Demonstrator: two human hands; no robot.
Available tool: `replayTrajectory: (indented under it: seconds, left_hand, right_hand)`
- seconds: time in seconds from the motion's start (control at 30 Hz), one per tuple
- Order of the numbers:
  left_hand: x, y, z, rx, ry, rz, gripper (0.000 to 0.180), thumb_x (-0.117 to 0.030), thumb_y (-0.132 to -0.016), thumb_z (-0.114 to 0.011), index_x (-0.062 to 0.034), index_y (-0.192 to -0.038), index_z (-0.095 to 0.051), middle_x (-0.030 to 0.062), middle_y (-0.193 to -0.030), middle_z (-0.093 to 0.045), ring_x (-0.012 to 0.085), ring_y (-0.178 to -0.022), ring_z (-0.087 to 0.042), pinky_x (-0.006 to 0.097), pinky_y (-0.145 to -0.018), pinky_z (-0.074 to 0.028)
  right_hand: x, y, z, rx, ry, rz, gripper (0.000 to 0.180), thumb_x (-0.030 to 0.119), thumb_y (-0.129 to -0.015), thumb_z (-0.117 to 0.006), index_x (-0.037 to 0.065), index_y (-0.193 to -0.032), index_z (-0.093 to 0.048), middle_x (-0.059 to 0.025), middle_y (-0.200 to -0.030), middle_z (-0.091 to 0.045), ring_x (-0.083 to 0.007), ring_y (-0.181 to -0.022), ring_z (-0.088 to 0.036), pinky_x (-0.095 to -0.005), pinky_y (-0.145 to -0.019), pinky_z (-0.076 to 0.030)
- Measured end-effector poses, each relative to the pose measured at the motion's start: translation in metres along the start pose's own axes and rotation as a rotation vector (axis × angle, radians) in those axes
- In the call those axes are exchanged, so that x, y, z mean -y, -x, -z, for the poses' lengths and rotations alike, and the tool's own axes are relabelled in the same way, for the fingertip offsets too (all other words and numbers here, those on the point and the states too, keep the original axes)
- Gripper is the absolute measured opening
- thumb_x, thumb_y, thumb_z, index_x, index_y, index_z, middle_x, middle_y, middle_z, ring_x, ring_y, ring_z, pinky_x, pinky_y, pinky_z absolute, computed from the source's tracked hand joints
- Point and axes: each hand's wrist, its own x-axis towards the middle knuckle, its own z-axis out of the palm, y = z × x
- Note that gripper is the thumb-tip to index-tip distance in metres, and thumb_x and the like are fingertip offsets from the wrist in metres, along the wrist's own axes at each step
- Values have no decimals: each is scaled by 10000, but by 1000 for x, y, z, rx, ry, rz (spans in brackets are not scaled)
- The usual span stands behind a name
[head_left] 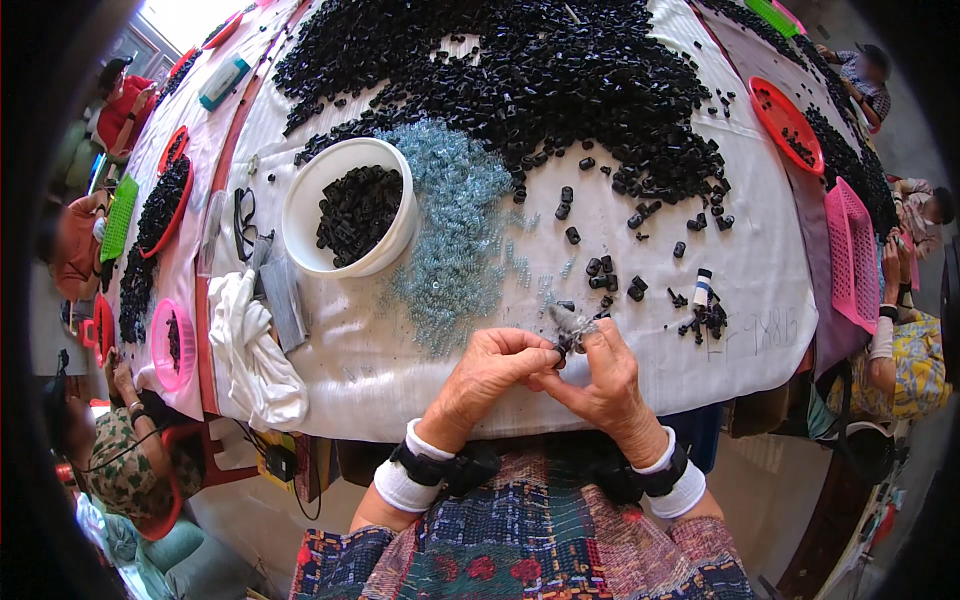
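I see a white-covered table [420,370] filling most of the view. Across its far half spreads a great heap of small black plastic parts [520,80], thinning into loose strays toward the right edge. Nearer the middle lies a pale blue drift of little springs [450,230], running from beside the bowl down toward the near edge. A white round bowl [305,215] sits left of the springs, partly filled with black parts. At the left near corner a crumpled white cloth [250,350] hangs over the edge. Near the right edge stands a small white-and-black cylinder [703,287], with a few black bits just beside it.

At the near edge, in the middle, my left hand [480,375] and right hand [605,380] meet fingertip to fingertip. Both are pinched narrow on one small black part [566,335], held between them just above the cloth; I cannot tell whether a spring is in the pinch too. Both wrists wear white bands with black straps.
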Motion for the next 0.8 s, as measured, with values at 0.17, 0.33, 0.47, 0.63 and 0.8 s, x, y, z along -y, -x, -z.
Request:
replayTrajectory:
  seconds: [0.17,0.33,0.47,0.63,0.8]
  left_hand:
    - [6,0,-1,-12,31,-26,192,-159,-798,-666,13,-882,-657,51,-796,-657,92,-678,-600,206,-624,-487]
    - [6,2,-5,-17,-6,-53,201,-174,-812,-652,13,-884,-656,58,-807,-656,96,-688,-601,208,-628,-491]
    - [6,6,-5,-36,94,-32,233,-210,-837,-619,15,-885,-654,59,-820,-648,104,-706,-600,217,-631,-497]
    - [5,7,-3,14,111,-7,259,-240,-842,-609,10,-894,-656,44,-812,-638,97,-707,-588,220,-625,-495]
    - [3,7,-1,111,-261,-67,264,-247,-840,-615,8,-890,-661,30,-781,-633,81,-691,-563,225,-617,-483]
  right_hand:
    - [4,0,3,-25,14,-46,359,126,-611,-788,-11,-849,-558,-134,-802,-526,-299,-710,-531,-363,-586,-458]
    - [1,5,2,0,7,-31,309,105,-642,-767,-13,-829,-551,-136,-777,-524,-298,-687,-529,-368,-573,-451]
    - [5,3,4,-2,24,-10,256,74,-655,-743,-8,-783,-537,-133,-713,-507,-290,-637,-514,-365,-540,-434]
    - [3,7,5,13,42,18,249,56,-636,-737,-1,-758,-529,-117,-670,-486,-282,-599,-496,-357,-516,-420]
    - [8,9,5,61,26,4,237,37,-636,-721,-6,-773,-532,-127,-680,-491,-287,-624,-508,-361,-533,-432]
